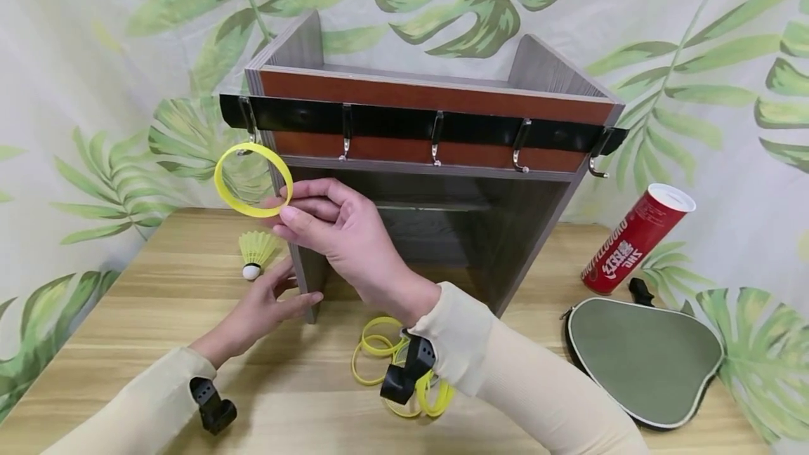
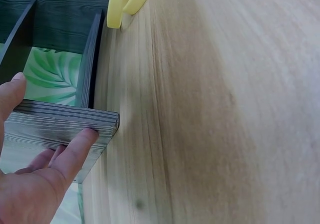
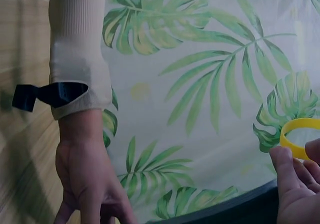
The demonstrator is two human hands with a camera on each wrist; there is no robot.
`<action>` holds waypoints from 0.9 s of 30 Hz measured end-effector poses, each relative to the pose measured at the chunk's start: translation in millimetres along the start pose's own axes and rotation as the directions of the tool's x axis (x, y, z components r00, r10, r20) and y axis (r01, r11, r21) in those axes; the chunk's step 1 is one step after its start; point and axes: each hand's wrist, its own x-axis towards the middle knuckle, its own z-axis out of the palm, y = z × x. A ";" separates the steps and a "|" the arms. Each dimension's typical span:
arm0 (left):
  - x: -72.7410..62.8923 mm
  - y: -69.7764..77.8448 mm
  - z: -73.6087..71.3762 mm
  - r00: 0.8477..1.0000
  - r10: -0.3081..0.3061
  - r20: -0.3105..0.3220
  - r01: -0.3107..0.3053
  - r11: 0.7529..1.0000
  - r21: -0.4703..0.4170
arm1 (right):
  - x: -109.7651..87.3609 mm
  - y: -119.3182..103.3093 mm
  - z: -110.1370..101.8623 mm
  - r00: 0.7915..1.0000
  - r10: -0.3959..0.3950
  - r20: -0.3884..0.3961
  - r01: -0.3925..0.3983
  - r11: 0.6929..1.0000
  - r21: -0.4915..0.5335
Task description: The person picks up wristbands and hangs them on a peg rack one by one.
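Note:
My right hand [image 1: 357, 241] pinches a thin yellow ring [image 1: 253, 212] between thumb and fingertips. It holds the ring up at the leftmost metal hook [image 1: 248, 116] on the front of a grey wooden shelf [image 1: 559, 195]; in the head view the hook's tip overlaps the ring's upper part. Low at the shelf's left side, my left hand [image 1: 253, 318] grips the upright side panel [image 2: 65, 114]. Its thumb lies on the inner side and its fingers on the outer face. The same yellow ring [image 3: 292, 146] shows at the right edge of the right wrist view.
Several loose yellow rings [image 1: 436, 407] lie on the wooden table [image 1: 303, 399], partly behind my right forearm. A yellow shuttlecock [image 1: 255, 248] stands left of the shelf. At the right are a red tube [image 1: 635, 241] and a green racket-shaped case [image 1: 641, 357]. More hooks line the black rail [image 1: 385, 118].

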 end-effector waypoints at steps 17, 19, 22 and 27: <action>-2.5 4.5 0.2 0.998 -0.070 0.008 0.070 0.997 -0.042 | -15.9 31.7 -78.3 0.960 0.278 0.034 -0.246 0.895 -0.373; -1.8 4.8 0.6 0.997 -0.072 0.003 0.072 0.997 -0.026 | -20.5 39.9 -91.0 0.947 0.318 0.036 -0.273 0.862 -0.426; -1.3 5.5 0.7 0.996 -0.089 0.006 0.089 0.996 -0.025 | -31.0 48.9 -108.9 0.931 0.362 0.052 -0.295 0.827 -0.478; 0.1 6.3 0.5 0.994 -0.104 0.015 0.105 0.994 -0.031 | -54.0 51.3 -134.9 0.907 0.399 0.130 -0.239 0.746 -0.621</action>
